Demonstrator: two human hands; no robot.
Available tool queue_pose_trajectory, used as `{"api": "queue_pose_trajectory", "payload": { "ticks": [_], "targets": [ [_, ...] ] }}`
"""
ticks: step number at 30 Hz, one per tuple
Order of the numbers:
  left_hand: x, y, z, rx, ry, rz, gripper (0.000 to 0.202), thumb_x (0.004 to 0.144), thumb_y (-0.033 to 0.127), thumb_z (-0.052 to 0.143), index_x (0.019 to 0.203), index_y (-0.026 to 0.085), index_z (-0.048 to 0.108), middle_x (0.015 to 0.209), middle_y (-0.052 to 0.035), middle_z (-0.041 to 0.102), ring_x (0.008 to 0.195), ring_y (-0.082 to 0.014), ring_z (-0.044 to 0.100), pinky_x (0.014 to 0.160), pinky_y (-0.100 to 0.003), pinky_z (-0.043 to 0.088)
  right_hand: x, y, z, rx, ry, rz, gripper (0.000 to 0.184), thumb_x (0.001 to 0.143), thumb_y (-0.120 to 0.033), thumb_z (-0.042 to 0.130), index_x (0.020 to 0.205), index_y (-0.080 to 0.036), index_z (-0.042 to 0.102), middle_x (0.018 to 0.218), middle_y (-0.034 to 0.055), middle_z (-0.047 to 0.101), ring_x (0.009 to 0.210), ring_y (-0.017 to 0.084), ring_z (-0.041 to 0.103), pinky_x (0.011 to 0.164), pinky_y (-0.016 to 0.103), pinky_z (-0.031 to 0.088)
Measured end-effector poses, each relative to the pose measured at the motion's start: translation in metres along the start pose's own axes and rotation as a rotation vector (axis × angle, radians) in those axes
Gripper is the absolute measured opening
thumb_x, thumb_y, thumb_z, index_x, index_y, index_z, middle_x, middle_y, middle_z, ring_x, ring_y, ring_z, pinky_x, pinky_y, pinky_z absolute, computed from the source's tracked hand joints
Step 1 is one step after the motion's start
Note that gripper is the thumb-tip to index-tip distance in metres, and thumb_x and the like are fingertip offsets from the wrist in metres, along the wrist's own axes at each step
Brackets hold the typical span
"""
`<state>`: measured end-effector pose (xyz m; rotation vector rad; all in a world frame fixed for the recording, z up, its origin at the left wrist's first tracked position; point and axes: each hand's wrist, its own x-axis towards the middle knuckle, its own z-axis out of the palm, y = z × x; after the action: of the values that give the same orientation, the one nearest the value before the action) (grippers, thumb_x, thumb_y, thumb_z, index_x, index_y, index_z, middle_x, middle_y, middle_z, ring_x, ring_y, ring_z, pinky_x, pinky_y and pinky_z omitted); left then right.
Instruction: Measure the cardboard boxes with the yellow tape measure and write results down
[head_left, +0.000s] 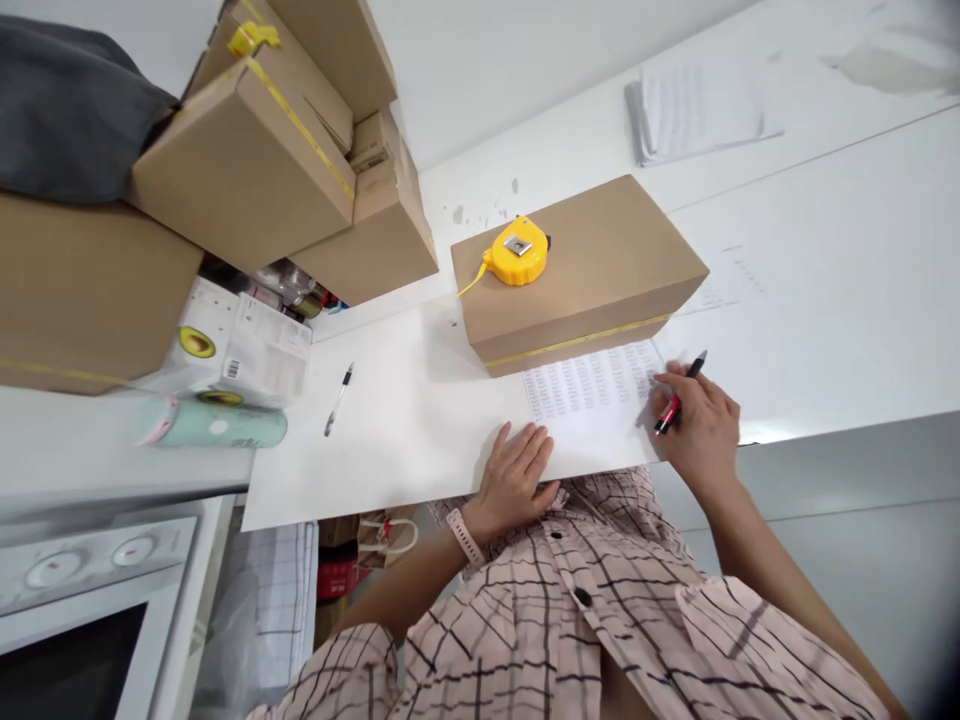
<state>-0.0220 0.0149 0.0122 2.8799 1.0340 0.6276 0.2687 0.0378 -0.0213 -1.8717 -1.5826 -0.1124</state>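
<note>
My right hand (705, 428) is closed around a red and black pen (670, 412), at the right edge of a printed sheet (589, 395). Flat on the white table near the sheet's lower left corner rests my left hand (514, 478), fingers stretched out and holding nothing. A closed cardboard box (585, 260) lies on the far part of the sheet and hides some of it. On the box's top sits a yellow tape measure (519, 252), its tape end reaching over the box's left edge. Yellow tape runs along the box's near side.
Stacked cardboard boxes (255, 160) rise at the left, beside a white avocado-print carton (232, 345) and a mint-green bottle (217, 422). A second pen (339, 400) lies on the table (390, 430). A paper stack (697, 110) lies at the back; a white oven (97, 600) stands lower left.
</note>
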Motion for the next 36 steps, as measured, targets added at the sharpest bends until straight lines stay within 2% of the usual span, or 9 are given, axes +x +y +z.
{"api": "queue_pose_trajectory", "payload": {
  "ticks": [9,12,15,18,21,23,27,32,36],
  "targets": [
    [-0.036,0.008,-0.022,0.084,-0.003,-0.176,0.049,0.096,0.025,0.058,0.143,0.012,0.054,0.140,-0.0130,0.066,0.130,-0.0315,0.060,0.122,-0.060,0.031,0.005,-0.031,0.005,0.149,-0.127,-0.109,0.022,0.097,-0.029,0.055,0.113,-0.021,0.068,0.128,0.0134,0.072,0.130,0.033,0.060,0.102,0.051,0.047],
    [-0.046,0.003,-0.018,0.114,0.016,-0.177,0.045,0.098,0.026,0.059,0.141,0.013,0.056,0.137,-0.0128,0.068,0.129,-0.0301,0.061,0.118,-0.055,0.039,0.000,-0.048,-0.008,0.272,-0.027,0.016,0.021,0.096,-0.037,0.058,0.100,-0.021,0.071,0.110,0.0130,0.076,0.111,0.031,0.070,0.094,0.047,0.053],
    [-0.047,0.000,-0.006,0.113,0.094,-0.166,0.043,0.100,0.036,0.057,0.138,0.016,0.058,0.132,-0.0128,0.071,0.123,-0.0283,0.065,0.113,-0.051,0.046,-0.012,-0.074,-0.025,0.489,0.075,0.205,0.036,0.103,-0.043,0.045,0.087,-0.022,0.069,0.086,0.0085,0.075,0.092,0.026,0.073,0.087,0.044,0.055],
    [-0.044,0.002,0.008,0.104,0.164,-0.180,0.044,0.101,0.041,0.055,0.136,0.015,0.061,0.127,-0.0146,0.073,0.119,-0.0287,0.068,0.113,-0.052,0.047,-0.026,-0.107,-0.030,0.845,-0.104,0.298,0.047,0.106,-0.054,0.030,0.116,-0.024,0.064,0.085,0.0059,0.076,0.090,0.024,0.074,0.090,0.047,0.054],
    [-0.043,0.007,0.018,0.089,0.171,-0.196,0.044,0.102,0.040,0.054,0.137,0.015,0.061,0.129,-0.0152,0.072,0.121,-0.0292,0.067,0.115,-0.052,0.046,-0.033,-0.135,-0.020,1.070,-0.461,0.313,0.052,0.102,-0.059,0.039,0.138,-0.026,0.056,0.114,0.0098,0.076,0.103,0.025,0.073,0.094,0.048,0.055],
    [-0.044,0.008,0.021,0.073,0.154,-0.204,0.044,0.103,0.041,0.052,0.138,0.016,0.060,0.132,-0.0155,0.070,0.125,-0.0293,0.066,0.116,-0.053,0.045,-0.033,-0.147,-0.009,1.065,-0.577,0.321,0.045,0.097,-0.055,0.055,0.131,-0.027,0.063,0.119,0.0091,0.074,0.108,0.026,0.071,0.093,0.044,0.055],
    [-0.051,0.006,0.027,0.008,0.128,-0.199,0.045,0.103,0.040,0.053,0.136,0.011,0.061,0.134,-0.0189,0.069,0.129,-0.0297,0.064,0.119,-0.053,0.043,-0.030,-0.159,0.006,0.902,-0.509,0.332,0.029,0.093,-0.051,0.064,0.084,-0.023,0.064,0.076,0.0012,0.067,0.074,0.019,0.064,0.069,0.033,0.052],
    [-0.056,0.004,0.035,0.013,0.223,-0.197,0.052,0.102,0.049,0.053,0.129,0.006,0.064,0.127,-0.0209,0.071,0.123,-0.0313,0.067,0.114,-0.052,0.051,-0.028,-0.162,0.013,0.870,-0.524,0.276,0.025,0.093,-0.047,0.064,0.100,-0.024,0.059,0.080,-0.0002,0.064,0.069,0.016,0.059,0.063,0.030,0.048],
    [-0.058,0.004,0.038,0.001,0.203,-0.207,0.054,0.103,0.050,0.048,0.131,0.007,0.063,0.128,-0.0206,0.071,0.124,-0.0314,0.066,0.114,-0.052,0.051,-0.032,-0.160,0.017,0.704,-0.490,0.258,0.023,0.088,-0.042,0.069,0.082,-0.024,0.056,0.071,-0.0023,0.061,0.062,0.014,0.054,0.060,0.029,0.045]
  ]
}}
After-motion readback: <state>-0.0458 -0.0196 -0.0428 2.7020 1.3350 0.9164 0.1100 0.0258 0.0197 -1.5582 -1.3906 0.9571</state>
